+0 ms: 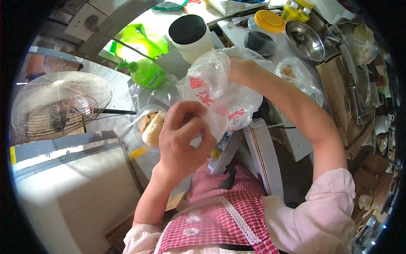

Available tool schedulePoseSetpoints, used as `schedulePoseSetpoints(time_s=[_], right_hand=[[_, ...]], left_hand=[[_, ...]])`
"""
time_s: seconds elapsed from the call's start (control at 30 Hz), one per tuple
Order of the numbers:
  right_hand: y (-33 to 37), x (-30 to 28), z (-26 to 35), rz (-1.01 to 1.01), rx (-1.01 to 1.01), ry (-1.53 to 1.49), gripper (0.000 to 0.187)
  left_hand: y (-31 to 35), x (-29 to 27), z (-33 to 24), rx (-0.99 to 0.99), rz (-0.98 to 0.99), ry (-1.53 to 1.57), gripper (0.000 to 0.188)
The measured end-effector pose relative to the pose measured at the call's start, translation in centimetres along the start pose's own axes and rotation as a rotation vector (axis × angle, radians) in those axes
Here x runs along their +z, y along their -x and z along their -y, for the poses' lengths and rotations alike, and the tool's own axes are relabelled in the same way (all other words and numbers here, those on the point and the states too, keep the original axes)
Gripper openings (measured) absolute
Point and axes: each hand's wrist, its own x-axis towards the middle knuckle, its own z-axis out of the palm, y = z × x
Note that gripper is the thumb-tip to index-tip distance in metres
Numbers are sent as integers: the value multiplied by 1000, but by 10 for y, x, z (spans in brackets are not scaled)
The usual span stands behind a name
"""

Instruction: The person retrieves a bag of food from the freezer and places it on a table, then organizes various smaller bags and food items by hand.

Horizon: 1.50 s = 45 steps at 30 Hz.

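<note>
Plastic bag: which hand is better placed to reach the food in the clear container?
Left, probably. The left hand pinches the bag's edge right beside the container; the right hand is inside the bag, farther away.

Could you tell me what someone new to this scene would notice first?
Probably the white plastic bag with red print at the centre, held by the left hand pinching its lower edge and the right hand buried in its top. Just left sits a clear cup of food, with a bright green bottle behind it and a wire fan at far left.
</note>
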Motion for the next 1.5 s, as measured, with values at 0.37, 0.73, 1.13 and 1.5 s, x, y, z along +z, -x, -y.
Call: schedulePoseSetpoints(time_s=[0.37, 0.73, 1.13, 1.5], right_hand=[[42, -71, 56, -28, 160, -280, 24], [46, -97, 36, 180, 372, -667, 19], [60, -153, 116, 277, 614, -600, 18], [-50, -192, 254, 467, 502, -388, 24]], left_hand=[[1, 3, -4, -65, -31, 101, 9], [-1, 3, -8, -50, -37, 120, 8], [1, 3, 1, -91, -82, 151, 8], [17, 13, 0, -61, -185, 274, 15]])
